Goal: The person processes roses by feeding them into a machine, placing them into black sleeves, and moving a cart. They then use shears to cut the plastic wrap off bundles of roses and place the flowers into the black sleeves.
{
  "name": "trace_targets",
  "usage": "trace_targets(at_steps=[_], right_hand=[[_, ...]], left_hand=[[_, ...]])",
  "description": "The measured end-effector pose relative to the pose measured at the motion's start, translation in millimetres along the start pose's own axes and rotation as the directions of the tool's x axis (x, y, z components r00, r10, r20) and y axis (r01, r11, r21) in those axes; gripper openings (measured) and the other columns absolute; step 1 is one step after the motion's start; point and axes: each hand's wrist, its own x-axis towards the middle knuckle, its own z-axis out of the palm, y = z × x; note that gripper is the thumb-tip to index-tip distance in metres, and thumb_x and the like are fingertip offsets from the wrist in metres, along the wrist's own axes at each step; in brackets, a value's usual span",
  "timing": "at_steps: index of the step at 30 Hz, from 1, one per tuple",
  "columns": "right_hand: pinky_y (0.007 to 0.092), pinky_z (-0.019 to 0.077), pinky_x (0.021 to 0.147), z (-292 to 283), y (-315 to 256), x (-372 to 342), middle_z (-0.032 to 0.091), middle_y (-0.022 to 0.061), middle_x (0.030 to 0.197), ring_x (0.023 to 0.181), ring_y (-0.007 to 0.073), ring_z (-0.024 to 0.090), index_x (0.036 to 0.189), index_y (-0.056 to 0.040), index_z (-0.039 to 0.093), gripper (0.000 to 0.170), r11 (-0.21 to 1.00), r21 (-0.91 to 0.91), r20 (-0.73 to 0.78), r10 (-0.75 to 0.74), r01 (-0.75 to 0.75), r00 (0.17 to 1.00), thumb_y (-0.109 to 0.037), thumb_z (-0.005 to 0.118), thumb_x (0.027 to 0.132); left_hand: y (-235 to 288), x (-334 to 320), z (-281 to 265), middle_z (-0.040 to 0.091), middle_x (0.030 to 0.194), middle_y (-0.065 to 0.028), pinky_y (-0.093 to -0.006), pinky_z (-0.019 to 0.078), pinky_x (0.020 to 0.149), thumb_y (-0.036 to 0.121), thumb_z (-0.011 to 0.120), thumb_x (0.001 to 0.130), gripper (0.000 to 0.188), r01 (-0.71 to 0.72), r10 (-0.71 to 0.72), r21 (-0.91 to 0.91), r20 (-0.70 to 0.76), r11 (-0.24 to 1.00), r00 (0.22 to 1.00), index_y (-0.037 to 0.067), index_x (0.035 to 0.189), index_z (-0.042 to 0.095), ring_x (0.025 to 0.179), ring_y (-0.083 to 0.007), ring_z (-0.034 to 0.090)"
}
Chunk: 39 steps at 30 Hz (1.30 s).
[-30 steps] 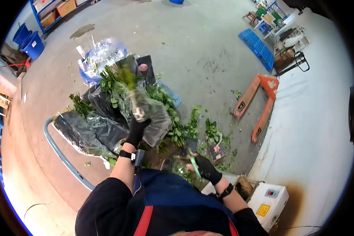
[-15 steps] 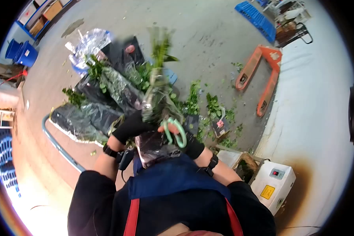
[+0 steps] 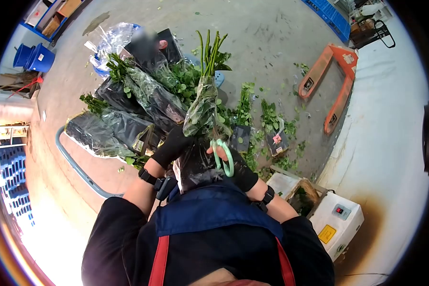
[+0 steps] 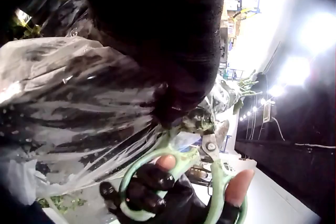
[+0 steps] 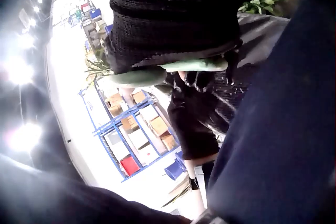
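A film-wrapped bunch (image 3: 201, 107) stands against the apron, its green stems (image 3: 213, 52) pointing away from the body. The black-gloved left hand (image 3: 175, 145) grips it around the middle; in the left wrist view that hand (image 4: 163, 40) is dark above the crinkled film (image 4: 79, 113). In the right hand (image 3: 242, 172) are green-handled scissors (image 3: 228, 159), fingers and thumb through the loops. The left wrist view shows the scissors' pivot (image 4: 210, 146) close below the left hand, the blades partly hidden at the bunch. In the right wrist view the right glove (image 5: 173, 24) covers most of the scissors.
Several wrapped bunches (image 3: 152, 95) lie at the left beside a curved grey rail (image 3: 76, 164). Loose leafy stems (image 3: 245, 102) lie on the floor to the right. Beyond are an orange pallet jack (image 3: 319, 71) and, nearer, a white box with a red switch (image 3: 341, 224).
The left hand has brought the bunch from the pile to the body, and the stems now point away. The right hand with the scissors has moved left to the bunch. The view has shifted.
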Motion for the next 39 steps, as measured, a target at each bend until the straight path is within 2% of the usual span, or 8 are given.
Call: trace_targets(at_steps=[3,8,9,15,20,29,31,39], right_hand=[[0.0236,0.043,0.079,-0.3,-12.6,20.5,0.058,0.0024,0.101,0.087,0.0095,0.053,0.107,-0.0004,0.058,0.029,0.79,-0.083,0.056,-0.606,0.608,0.794,-0.025,0.056,0.092],[0.0276,0.0425,0.083,12.9,-93.3,7.5,0.057,0.0027,0.096,0.09,0.0145,0.054,0.1,-0.0013,0.059,0.021,0.988,0.007,-0.11,-0.154,0.156,0.982,-0.019,0.059,0.089],[0.0288,0.0417,0.085,-12.2,-64.7,24.2,0.057,0.0036,0.095,0.091,0.0163,0.054,0.1,-0.001,0.059,0.024,0.88,0.29,0.143,-0.428,0.376,0.892,-0.022,0.059,0.088],[0.0273,0.0458,0.074,-2.2,-96.1,3.7,0.059,0.0064,0.091,0.078,0.0175,0.057,0.1,0.0,0.058,0.029,0.995,0.099,0.071,-0.001,-0.006,0.997,-0.028,0.055,0.091],[0.0259,0.0506,0.077,3.4,-84.3,2.6,0.066,0.0132,0.098,0.085,0.0193,0.064,0.103,0.0058,0.061,0.03,0.918,0.037,-0.113,-0.388,0.394,0.915,-0.021,0.057,0.09],[0.0313,0.0488,0.085,-17.3,-50.7,37.7,0.062,0.0091,0.103,0.092,0.0186,0.061,0.11,0.0018,0.057,0.026,0.818,0.298,-0.043,-0.503,0.491,0.863,-0.014,0.056,0.09],[0.0339,0.0521,0.082,-11.7,-68.6,21.8,0.064,0.0094,0.093,0.086,0.0207,0.063,0.101,0.0012,0.056,0.021,0.71,0.588,-0.186,-0.347,0.387,0.919,-0.013,0.055,0.086],[0.03,0.0534,0.063,-6.5,-86.9,16.6,0.063,0.0073,0.083,0.07,0.0173,0.062,0.102,-0.0038,0.055,0.035,0.875,0.351,-0.336,-0.214,0.333,0.917,-0.029,0.064,0.08]], left_hand=[[-1.4,-0.1,7.3,0.064,0.105,-0.008,-0.03,0.0444,0.084,0.013,0.061,0.079,0.039,0.009,-0.011,0.048,0.051,0.999,0.999,-0.002,0.114,0.056,0.093,-0.0157,0.058],[13.1,-1.2,20.3,0.065,0.103,-0.0093,-0.0303,0.044,0.084,0.01,0.063,0.075,0.038,0.005,-0.021,0.202,0.074,0.979,0.997,0.001,0.111,0.058,0.093,-0.017,0.059],[12.9,0.0,20.1,0.065,0.103,-0.009,-0.0302,0.044,0.084,0.011,0.063,0.075,0.038,0.014,-0.026,0.167,0.067,0.986,0.997,0.001,0.111,0.059,0.092,-0.0164,0.059],[1.0,0.2,22.8,0.066,0.096,-0.0075,-0.0301,0.0452,0.08,0.014,0.063,0.076,0.035,-0.009,-0.004,0.151,0.085,0.989,0.996,0.001,0.108,0.061,0.086,-0.0139,0.059],[6.1,-0.6,25.3,0.064,0.106,-0.0091,-0.0307,0.0429,0.085,0.015,0.062,0.078,0.037,0.053,-0.078,0.17,0.142,0.984,0.987,0.0,0.112,0.057,0.095,-0.0157,0.057],[3.6,0.1,27.9,0.067,0.095,-0.01,-0.0319,0.0456,0.078,0.02,0.063,0.077,0.033,-0.048,0.025,0.184,0.122,0.982,0.992,0.003,0.106,0.062,0.083,-0.0199,0.061],[7.3,1.4,32.6,0.067,0.093,-0.0096,-0.0315,0.0458,0.077,0.022,0.064,0.078,0.034,-0.081,0.054,0.242,0.116,0.967,0.992,0.004,0.106,0.063,0.082,-0.0195,0.062],[6.2,1.7,48.4,0.068,0.087,-0.0129,-0.0337,0.048,0.072,0.03,0.069,0.075,0.036,-0.049,0.048,0.232,0.012,0.971,0.999,0.006,0.101,0.066,0.077,-0.0228,0.065]])
